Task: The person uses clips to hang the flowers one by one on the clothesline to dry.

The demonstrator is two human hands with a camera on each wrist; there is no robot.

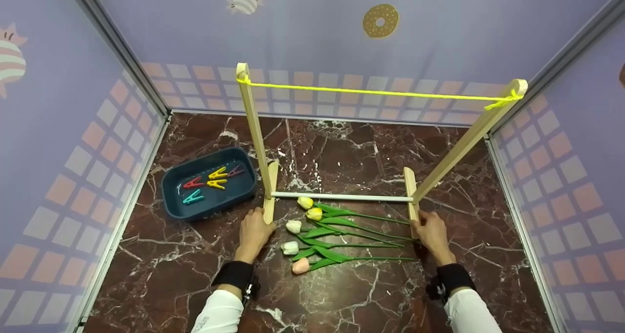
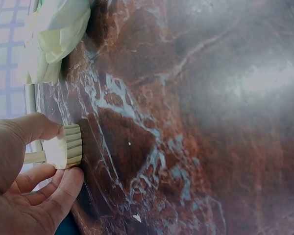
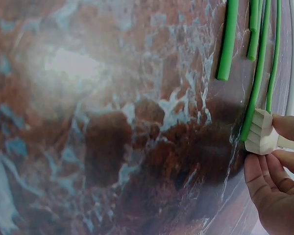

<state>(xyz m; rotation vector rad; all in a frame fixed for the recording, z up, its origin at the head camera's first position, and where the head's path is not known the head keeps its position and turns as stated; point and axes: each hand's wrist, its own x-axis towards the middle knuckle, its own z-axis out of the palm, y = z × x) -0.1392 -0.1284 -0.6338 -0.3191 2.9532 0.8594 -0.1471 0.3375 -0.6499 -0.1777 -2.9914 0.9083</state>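
A wooden stand (image 1: 255, 133) with two uprights stands on the marbled surface, a yellow string (image 1: 371, 92) tied between its tops and a white rod (image 1: 342, 196) joining them low down. My left hand (image 1: 255, 230) grips the near end of the left wooden foot (image 2: 68, 147), thumb on one side and fingers on the other. On the other side, my right hand (image 1: 432, 233) pinches the near end of the right foot (image 3: 260, 133) likewise. Between the hands lie several artificial tulips (image 1: 320, 232), yellow, white and pink heads to the left, green stems (image 3: 257, 73) reaching toward the right foot.
Left of the stand sits a dark blue basin (image 1: 168, 201) holding several clothespins (image 1: 216, 183) in red, yellow, teal and dark purple. Printed lilac panels (image 1: 312, 35) wall the marbled surface (image 1: 332, 303) at the back and both sides.
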